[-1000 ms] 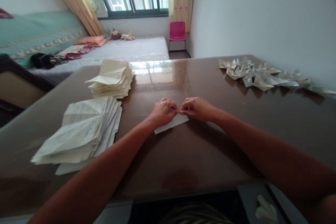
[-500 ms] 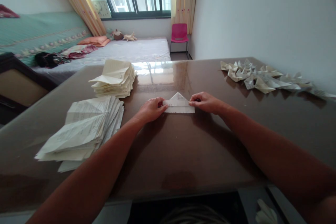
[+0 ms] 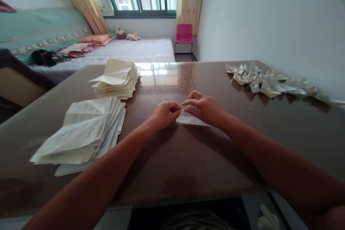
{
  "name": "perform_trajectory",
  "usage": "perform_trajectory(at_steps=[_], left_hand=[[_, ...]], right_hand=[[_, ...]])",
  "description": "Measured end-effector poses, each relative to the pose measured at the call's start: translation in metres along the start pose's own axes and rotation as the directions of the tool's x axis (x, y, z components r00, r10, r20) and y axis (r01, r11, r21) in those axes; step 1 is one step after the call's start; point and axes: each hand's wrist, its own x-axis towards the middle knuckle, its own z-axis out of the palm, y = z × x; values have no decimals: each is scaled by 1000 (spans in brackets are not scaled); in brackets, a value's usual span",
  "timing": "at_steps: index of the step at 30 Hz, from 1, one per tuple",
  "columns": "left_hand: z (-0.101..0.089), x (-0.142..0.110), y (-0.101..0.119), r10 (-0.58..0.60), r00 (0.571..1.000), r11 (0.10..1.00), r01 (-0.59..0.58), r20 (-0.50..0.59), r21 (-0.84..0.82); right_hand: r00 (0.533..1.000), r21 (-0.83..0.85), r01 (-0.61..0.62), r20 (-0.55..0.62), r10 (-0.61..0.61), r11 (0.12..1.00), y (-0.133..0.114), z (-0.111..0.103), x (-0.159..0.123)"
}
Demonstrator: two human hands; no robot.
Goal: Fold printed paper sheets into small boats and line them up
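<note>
The paper (image 3: 194, 119) lies on the brown table (image 3: 172, 161), in front of the person, its ragged lower edge slanting down toward four o'clock. The left hand (image 3: 165, 115) is at its nine o'clock end, thumb and forefinger pinched narrow on the corner. The right hand (image 3: 207, 109) arches over its two o'clock side, fingers slightly parted and touching it; whether they grip it, I cannot tell.

In the earlier frame, the hands are well apart at the two ends, the paper lies nearly level and its peak points to twelve o'clock. Now the hands are close together, the paper is tilted, and the right hand covers much of its upper part. A bit of white shows between the right fingers.

From the paper, the white stack (image 3: 81, 133) sits at nine o'clock and the cream stack (image 3: 115, 81) at ten, both at rest on the table. The folded shapes (image 3: 265, 84) spread from two toward three o'clock. Beyond the table, the pink chair (image 3: 184, 33) stands at twelve and the bed (image 3: 142, 48) at eleven.
</note>
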Motion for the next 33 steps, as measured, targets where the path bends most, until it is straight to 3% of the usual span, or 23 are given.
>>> perform_trajectory(at_steps=[7, 11, 14, 19, 26, 33], left_hand=[[8, -3, 5, 37, 998, 999, -38, -45, -31], [11, -8, 8, 84, 984, 996, -77, -156, 51], [12, -12, 13, 166, 975, 975, -140, -150, 173], [9, -15, 18, 166, 976, 964, -130, -140, 233], [10, -10, 8, 69, 991, 993, -58, -112, 105], [6, -5, 1, -20, 1000, 997, 18, -16, -73]], right_hand=[[984, -50, -49, 170, 57, 998, -4, -7, -1], [979, -9, -111, 168, 111, 994, 1, -5, 2], [980, 3, -126, 154, 124, 992, 3, -3, 2], [986, 6, -105, 135, 103, 994, 4, -1, 2], [993, -3, -56, 107, 56, 998, 2, -1, 0], [996, 24, -58, 73, 56, 998, 4, 0, 0]])
